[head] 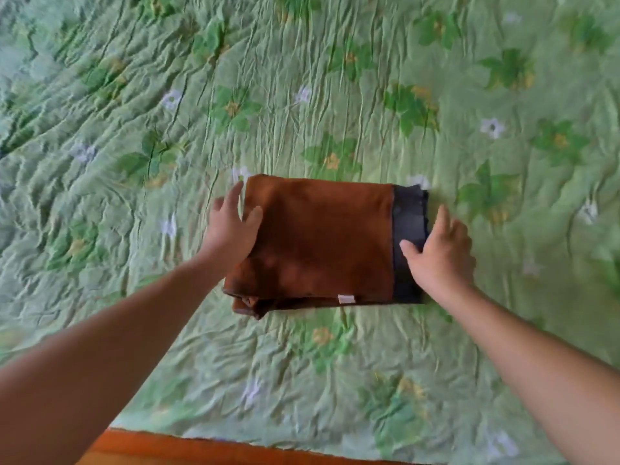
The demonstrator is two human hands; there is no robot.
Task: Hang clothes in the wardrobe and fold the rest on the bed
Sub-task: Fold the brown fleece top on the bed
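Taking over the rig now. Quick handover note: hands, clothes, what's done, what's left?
Left hand: open, fingers straight against the left edge of the folded brown garment.
Right hand: open, thumb resting on the dark cloth that shows at the brown garment's right edge, apparently beneath it.
Both pieces lie on the green floral bed.
Done: brown garment folded flat.
Left: probably squaring the stack. No wardrobe or other clothes are in view, so hanging progress is unknown.

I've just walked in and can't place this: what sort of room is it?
Most likely a bedroom, seen from above a bed. A crinkled green flower-print bedspread fills the view, and a folded rust-brown cloth garment lies on it atop a dark grey garment.
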